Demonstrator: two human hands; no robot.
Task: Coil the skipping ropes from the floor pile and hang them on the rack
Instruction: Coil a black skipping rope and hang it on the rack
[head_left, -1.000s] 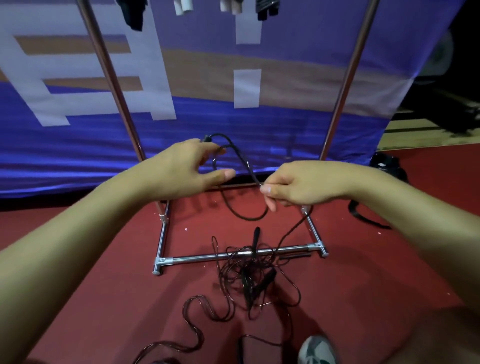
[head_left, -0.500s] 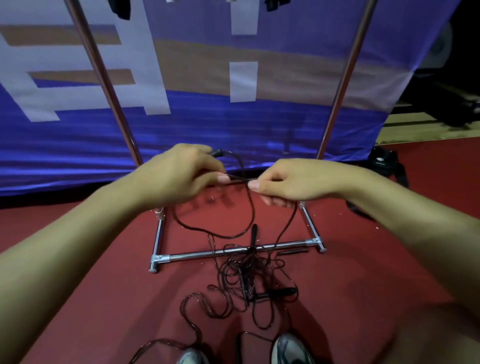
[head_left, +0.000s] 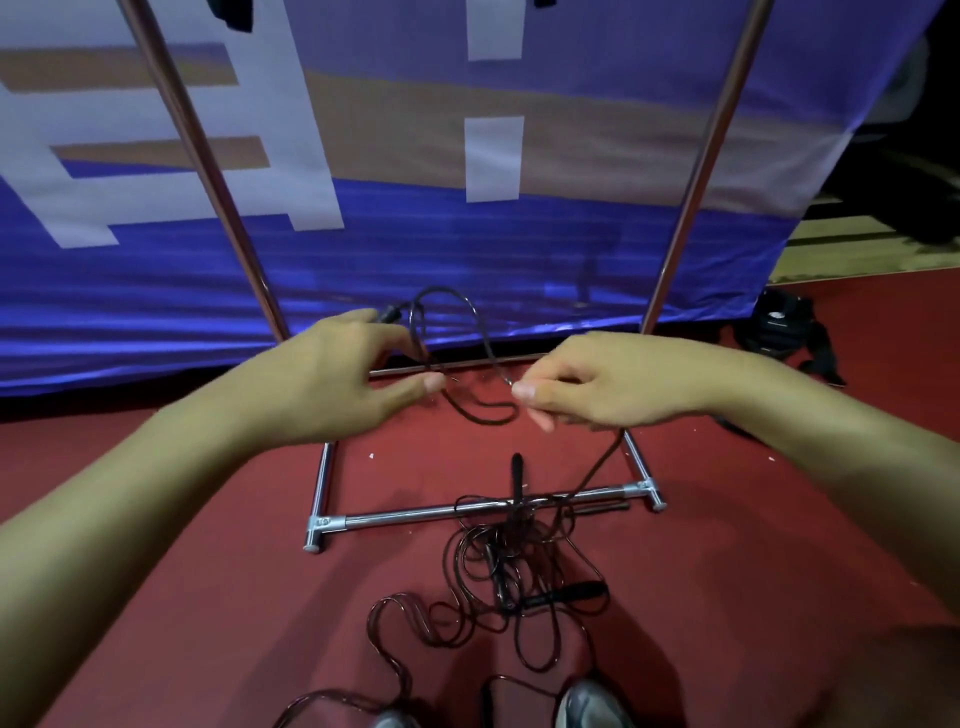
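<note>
Both grips hold one skipping rope (head_left: 470, 317) — left hand (head_left: 332, 387) clasping, right hand (head_left: 597, 384) pinching.

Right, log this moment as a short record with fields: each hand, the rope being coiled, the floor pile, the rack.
left hand: grips a black handle with rope loops
right hand: pinches the rope between thumb and fingertips
held rope: arcs between both hands, one loop hanging below, then trails down to the pile
floor pile: tangled black ropes and handles, lying across the rack's front base bar
rack: metal base on red floor, two uprights rising
</note>
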